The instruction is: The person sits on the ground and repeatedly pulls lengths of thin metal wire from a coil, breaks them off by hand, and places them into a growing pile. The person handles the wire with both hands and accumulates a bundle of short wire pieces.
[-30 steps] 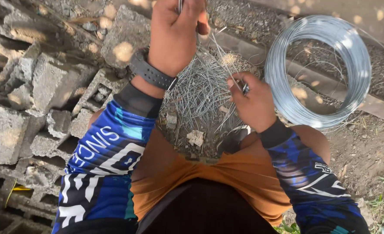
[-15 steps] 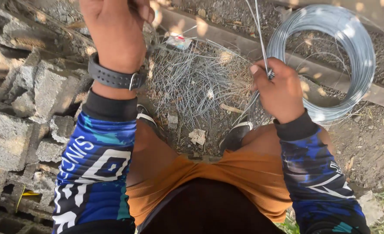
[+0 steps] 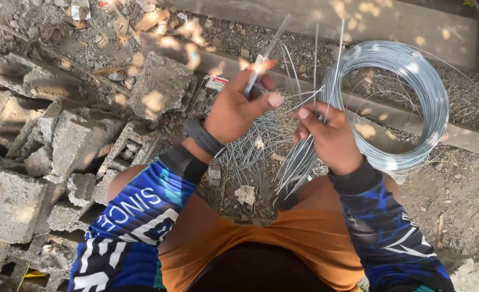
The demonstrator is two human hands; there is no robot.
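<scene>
Left hand (image 3: 234, 111), mid-frame, is pinching one thin straight length of grey steel wire (image 3: 266, 51) between thumb and fingers, wire pointing toward the upper centre. Right hand (image 3: 331, 138), just right of it, is closing around a bundle of cut grey wire lengths (image 3: 299, 165), ends fanning down-left and a few sticking up. Big round coil of shiny grey wire (image 3: 385, 103) is lying on the gravel at upper right, behind the right hand. Loose pile of cut wire pieces (image 3: 256, 140) is sitting on the ground between the hands (more stock there). Broken grey concrete blocks (image 3: 50, 151) are filling the left side. My read: keeping the bundle ends flush and the grip firm near its middle is helping; feeding the single wire in parallel is avoiding tangles.
</scene>
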